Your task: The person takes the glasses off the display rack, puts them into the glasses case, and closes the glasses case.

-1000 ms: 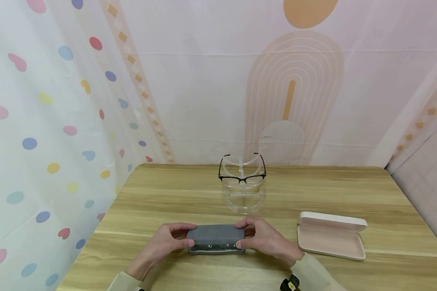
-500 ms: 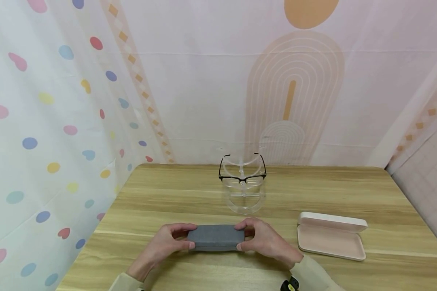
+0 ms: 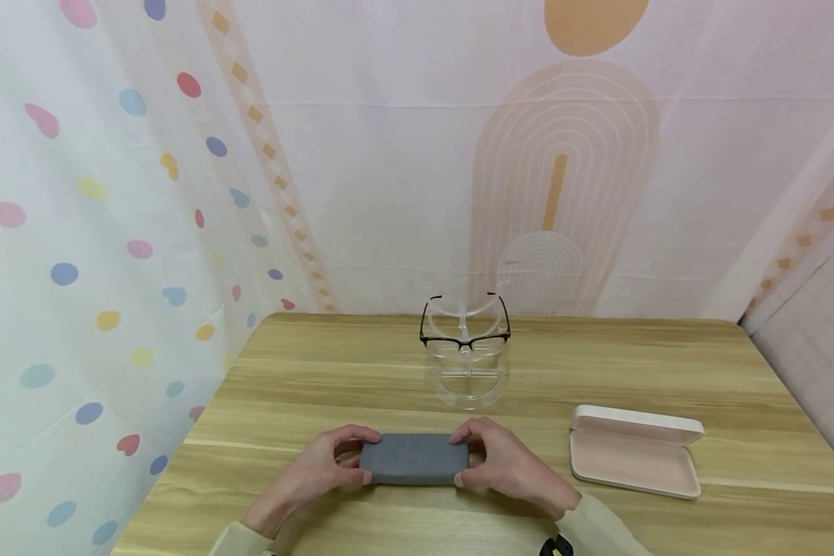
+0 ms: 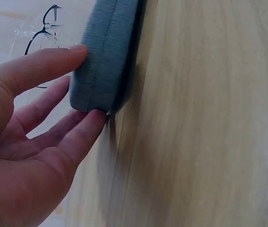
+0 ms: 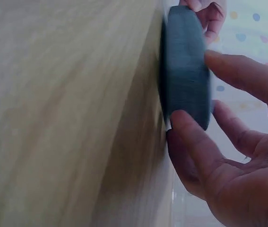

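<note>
A grey glasses case [image 3: 415, 459] lies lid down on the wooden table, closed, its long side facing me in the head view. My left hand [image 3: 327, 462] holds its left end, thumb at the near edge and fingers at the far edge. At the other end, my right hand [image 3: 503, 463] grips it the same way. The left wrist view has the case [image 4: 105, 56] standing between thumb and fingers of the left hand [image 4: 30, 142]. In the right wrist view, fingertips of the right hand [image 5: 237, 156] touch the case's end [image 5: 188, 80]. Whatever lies inside the case is hidden.
Behind the case stands a clear display stand [image 3: 468, 394] bearing black-framed glasses [image 3: 464, 342]. An open white case with a pale pink lining [image 3: 632, 461] sits to the right on the wooden table [image 3: 320, 371]. A patterned curtain [image 3: 389, 154] hangs behind the table.
One second ago the case's lid was partly raised, with glasses showing inside. The lid came down, and the case has since tipped so its top faces me. Both hands keep their hold.
</note>
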{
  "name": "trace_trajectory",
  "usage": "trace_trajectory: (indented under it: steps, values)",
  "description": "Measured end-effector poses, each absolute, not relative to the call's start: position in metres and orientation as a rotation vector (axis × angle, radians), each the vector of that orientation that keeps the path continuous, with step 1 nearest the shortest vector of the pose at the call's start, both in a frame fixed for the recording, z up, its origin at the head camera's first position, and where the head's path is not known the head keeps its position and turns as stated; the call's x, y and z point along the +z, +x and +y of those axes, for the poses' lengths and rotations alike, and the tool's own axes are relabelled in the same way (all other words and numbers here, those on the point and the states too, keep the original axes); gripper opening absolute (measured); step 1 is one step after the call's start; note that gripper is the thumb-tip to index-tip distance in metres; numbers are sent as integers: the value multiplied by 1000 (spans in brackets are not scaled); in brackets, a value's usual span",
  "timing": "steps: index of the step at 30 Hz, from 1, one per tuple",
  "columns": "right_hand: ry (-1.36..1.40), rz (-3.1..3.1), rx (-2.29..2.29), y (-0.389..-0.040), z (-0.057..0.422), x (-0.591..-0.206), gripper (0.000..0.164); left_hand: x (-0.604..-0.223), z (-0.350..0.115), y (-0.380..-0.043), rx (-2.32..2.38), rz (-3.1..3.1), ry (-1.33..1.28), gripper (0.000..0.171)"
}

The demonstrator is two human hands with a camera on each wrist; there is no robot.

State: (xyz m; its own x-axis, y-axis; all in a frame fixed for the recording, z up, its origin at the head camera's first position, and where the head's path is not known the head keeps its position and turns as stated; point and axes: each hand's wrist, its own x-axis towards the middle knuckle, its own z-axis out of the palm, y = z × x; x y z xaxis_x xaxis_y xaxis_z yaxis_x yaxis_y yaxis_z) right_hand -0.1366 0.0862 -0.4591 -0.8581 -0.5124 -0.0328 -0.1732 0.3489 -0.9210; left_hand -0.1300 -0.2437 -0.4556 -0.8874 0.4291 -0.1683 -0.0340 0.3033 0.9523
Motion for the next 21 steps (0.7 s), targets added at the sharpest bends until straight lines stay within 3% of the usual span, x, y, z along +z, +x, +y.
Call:
trace_trajectory:
  steps: [10,17,21]
  values:
    - [-599,2403,-1535,-133,95,-455,40,-450,-240,-122,1614,2357,333,49]
    - [-563,2609,-1685,-137,101,-455,23,-442,-223,-124,1849,2626,146,22]
    - [-516,2689,-1691,-140,107,-449,22,-435,-216,-127,1963,2670,121,19]
